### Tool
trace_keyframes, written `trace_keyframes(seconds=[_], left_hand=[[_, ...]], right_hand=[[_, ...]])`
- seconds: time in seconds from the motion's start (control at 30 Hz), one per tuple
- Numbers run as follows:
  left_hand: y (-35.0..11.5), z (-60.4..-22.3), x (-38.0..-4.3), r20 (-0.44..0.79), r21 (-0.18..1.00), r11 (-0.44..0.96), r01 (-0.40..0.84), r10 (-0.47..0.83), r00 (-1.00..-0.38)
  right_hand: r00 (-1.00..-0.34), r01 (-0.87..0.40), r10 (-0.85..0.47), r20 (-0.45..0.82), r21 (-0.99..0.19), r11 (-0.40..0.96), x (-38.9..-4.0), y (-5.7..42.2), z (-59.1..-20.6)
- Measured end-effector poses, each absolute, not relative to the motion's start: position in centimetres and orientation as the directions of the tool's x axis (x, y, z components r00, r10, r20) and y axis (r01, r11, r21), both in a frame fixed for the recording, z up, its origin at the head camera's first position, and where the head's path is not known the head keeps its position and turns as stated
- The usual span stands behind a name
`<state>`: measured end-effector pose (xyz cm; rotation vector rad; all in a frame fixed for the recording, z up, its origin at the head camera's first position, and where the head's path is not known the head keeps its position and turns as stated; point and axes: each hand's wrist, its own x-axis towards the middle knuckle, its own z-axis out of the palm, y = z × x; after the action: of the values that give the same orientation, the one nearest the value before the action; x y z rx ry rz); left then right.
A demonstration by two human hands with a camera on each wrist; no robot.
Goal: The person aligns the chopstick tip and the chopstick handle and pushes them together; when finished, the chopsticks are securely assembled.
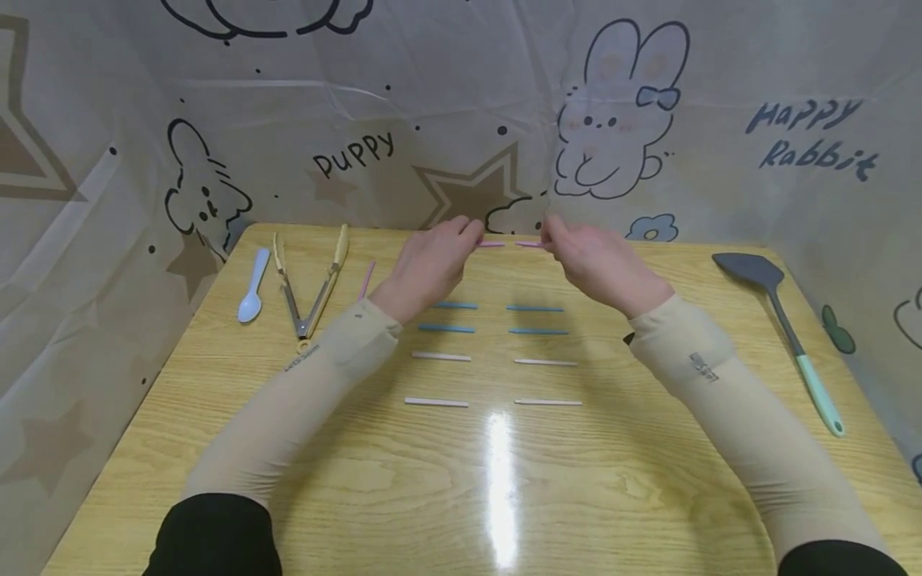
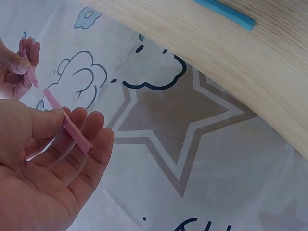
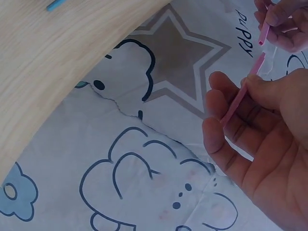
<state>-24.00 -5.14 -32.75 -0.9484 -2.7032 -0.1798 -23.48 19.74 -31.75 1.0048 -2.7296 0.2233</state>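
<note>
Over the far edge of the table, my left hand (image 1: 430,260) pinches a short pink stick (image 2: 74,130) between thumb and fingers. Opposite it, my right hand (image 1: 601,260) pinches a slimmer pink stick (image 3: 240,94). The two sticks point end to end, with a small gap between them. On the table below, blue sticks (image 1: 446,329) and white sticks (image 1: 436,402) lie in a left column. A right column holds thinner blue sticks (image 1: 538,331) and white sticks (image 1: 547,402). Another pink stick (image 1: 367,280) lies left of my left hand, its lower end at my forearm.
At the left lie a light blue spoon (image 1: 253,286) and spread tongs (image 1: 311,308) with cream handles. A grey spatula (image 1: 781,312) with a mint handle lies along the right side. A printed cloth (image 1: 274,120) hangs behind the wooden table (image 1: 403,496).
</note>
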Motion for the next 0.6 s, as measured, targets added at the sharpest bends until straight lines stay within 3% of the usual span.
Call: trace_keyframes(seconds=[0.6], left_hand=[[-4.86,-32.86,-22.98,0.328,0.027,0.759,0.65,0.608,-0.723]], right_hand=[[-0.742,-0.654,-0.627,0.237,-0.049,0.755,-22.91,19.06,-31.83]])
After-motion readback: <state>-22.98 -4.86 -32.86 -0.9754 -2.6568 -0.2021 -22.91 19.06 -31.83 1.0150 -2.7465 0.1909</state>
